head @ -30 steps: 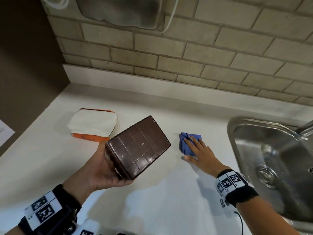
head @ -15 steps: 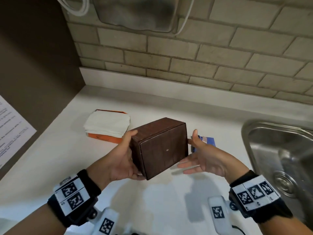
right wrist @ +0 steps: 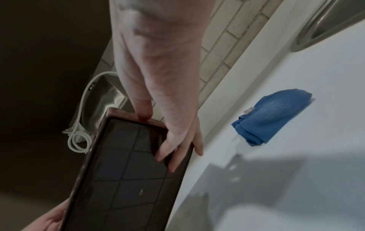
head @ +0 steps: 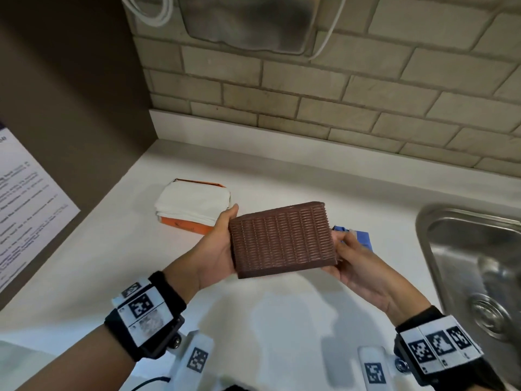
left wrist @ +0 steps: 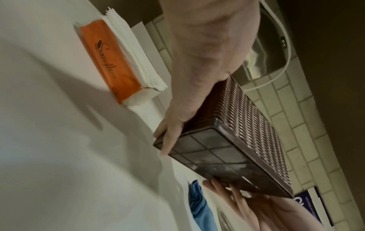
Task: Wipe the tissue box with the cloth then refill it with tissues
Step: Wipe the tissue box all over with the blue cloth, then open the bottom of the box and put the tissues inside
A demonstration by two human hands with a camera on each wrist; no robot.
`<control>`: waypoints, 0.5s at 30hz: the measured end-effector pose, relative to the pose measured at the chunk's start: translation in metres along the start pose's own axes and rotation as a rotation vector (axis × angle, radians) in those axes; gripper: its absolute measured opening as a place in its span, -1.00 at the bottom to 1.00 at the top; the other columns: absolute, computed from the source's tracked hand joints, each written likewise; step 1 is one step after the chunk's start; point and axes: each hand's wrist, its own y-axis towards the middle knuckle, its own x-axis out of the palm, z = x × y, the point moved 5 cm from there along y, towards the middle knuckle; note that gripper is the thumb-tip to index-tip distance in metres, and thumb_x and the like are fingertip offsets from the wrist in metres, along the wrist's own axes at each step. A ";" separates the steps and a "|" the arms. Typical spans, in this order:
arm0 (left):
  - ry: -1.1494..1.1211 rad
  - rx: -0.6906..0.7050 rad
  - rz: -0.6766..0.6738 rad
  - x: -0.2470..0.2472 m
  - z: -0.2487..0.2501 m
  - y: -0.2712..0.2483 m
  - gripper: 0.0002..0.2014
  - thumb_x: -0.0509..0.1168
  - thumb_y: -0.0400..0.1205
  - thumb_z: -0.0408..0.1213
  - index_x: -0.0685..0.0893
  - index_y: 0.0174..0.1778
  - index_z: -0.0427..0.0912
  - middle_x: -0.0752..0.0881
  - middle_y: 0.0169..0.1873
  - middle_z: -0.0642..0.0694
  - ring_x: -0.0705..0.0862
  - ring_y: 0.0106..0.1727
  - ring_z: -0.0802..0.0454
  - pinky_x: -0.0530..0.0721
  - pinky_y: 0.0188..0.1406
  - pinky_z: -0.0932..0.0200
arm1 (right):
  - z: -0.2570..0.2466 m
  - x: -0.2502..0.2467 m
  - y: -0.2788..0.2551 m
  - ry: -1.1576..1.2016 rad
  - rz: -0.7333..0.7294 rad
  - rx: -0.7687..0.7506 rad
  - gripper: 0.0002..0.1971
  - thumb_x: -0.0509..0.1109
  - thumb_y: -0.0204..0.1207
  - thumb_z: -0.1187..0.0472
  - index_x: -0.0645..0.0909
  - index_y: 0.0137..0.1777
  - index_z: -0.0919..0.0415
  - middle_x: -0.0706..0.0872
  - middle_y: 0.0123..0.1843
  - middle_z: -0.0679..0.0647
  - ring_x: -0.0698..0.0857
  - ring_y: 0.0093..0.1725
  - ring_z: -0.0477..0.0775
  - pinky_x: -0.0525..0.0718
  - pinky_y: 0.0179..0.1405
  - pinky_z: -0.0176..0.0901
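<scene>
I hold the brown woven tissue box (head: 282,239) above the white counter, a long ribbed side facing me. My left hand (head: 217,249) grips its left end, thumb on top and fingers underneath on the gridded base (left wrist: 207,150). My right hand (head: 355,263) holds the right end, thumb on the end wall and fingers under the base (right wrist: 126,171). The blue cloth (head: 358,238) lies bunched on the counter just behind my right hand, also seen as the blue cloth (right wrist: 272,115). An orange tissue pack (head: 194,207) with white tissues stands to the back left.
A steel sink (head: 473,266) is set into the counter (head: 112,263) at the right. A brick-tiled wall (head: 338,103) runs along the back, with a steel dispenser (head: 248,21) and white cable above. A brown side wall with a printed sheet (head: 25,204) is at the left.
My right hand left the blue cloth on the counter and came over to the box. The box turned from its gridded base, past an end face, to its ribbed side.
</scene>
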 end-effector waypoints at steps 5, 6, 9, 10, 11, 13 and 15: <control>-0.067 0.081 0.038 -0.013 -0.009 0.023 -0.55 -0.03 0.78 0.06 0.46 0.54 0.06 0.68 0.37 -0.08 0.63 0.41 -0.03 0.58 0.39 -0.11 | -0.002 -0.003 0.005 -0.140 0.041 -0.068 -0.80 0.19 0.70 0.26 0.58 0.20 0.32 0.75 0.06 0.14 0.77 0.00 0.06 0.65 0.18 -0.05; -0.057 0.102 0.035 -0.013 -0.009 0.026 -0.58 0.00 0.78 0.02 0.44 0.55 0.10 0.67 0.39 -0.06 0.61 0.43 -0.03 0.53 0.44 -0.14 | -0.003 -0.003 0.006 -0.154 0.056 -0.096 -0.75 0.21 0.70 0.22 0.57 0.23 0.36 0.75 0.10 0.17 0.76 0.08 0.13 0.68 0.18 -0.02; -0.009 0.158 0.035 -0.006 -0.006 0.033 -0.61 0.00 0.79 -0.05 0.40 0.55 0.21 0.63 0.42 0.00 0.56 0.46 0.01 0.42 0.55 -0.14 | -0.002 -0.009 0.015 -0.096 0.131 -0.156 -0.39 0.37 0.58 -0.03 0.33 0.45 0.37 0.71 0.27 0.30 0.71 0.26 0.27 0.74 0.08 0.09; 0.001 0.169 0.037 -0.004 -0.005 0.036 -0.60 -0.01 0.80 -0.07 0.36 0.58 0.22 0.60 0.45 0.01 0.54 0.47 0.02 0.40 0.56 -0.11 | 0.000 -0.014 0.019 -0.051 0.168 -0.150 -0.25 0.46 0.50 -0.08 0.23 0.52 0.31 0.67 0.31 0.34 0.70 0.29 0.28 0.74 0.08 0.15; 0.011 0.180 0.038 -0.003 -0.003 0.038 -0.58 -0.01 0.80 -0.08 0.32 0.60 0.21 0.56 0.48 0.01 0.52 0.49 0.03 0.39 0.58 -0.09 | 0.005 -0.022 0.026 0.001 0.185 -0.145 -0.16 0.53 0.43 -0.07 0.17 0.55 0.24 0.63 0.35 0.39 0.68 0.31 0.29 0.71 0.10 0.23; 0.022 0.200 0.038 -0.002 0.000 0.041 -0.56 -0.02 0.81 -0.12 0.25 0.64 0.20 0.52 0.52 0.02 0.49 0.52 0.04 0.37 0.59 -0.05 | 0.011 -0.028 0.032 0.054 0.176 -0.161 -0.18 0.61 0.36 0.00 0.23 0.45 0.30 0.55 0.38 0.50 0.67 0.31 0.35 0.68 0.12 0.34; 0.025 0.207 0.036 -0.004 0.000 0.045 -0.56 -0.03 0.81 -0.15 0.24 0.64 0.19 0.51 0.53 0.01 0.49 0.52 0.04 0.37 0.59 -0.05 | 0.003 -0.009 0.021 0.065 0.210 -0.182 -0.46 0.55 0.45 0.08 0.39 0.21 0.40 0.60 0.29 0.56 0.70 0.25 0.37 0.72 0.06 0.30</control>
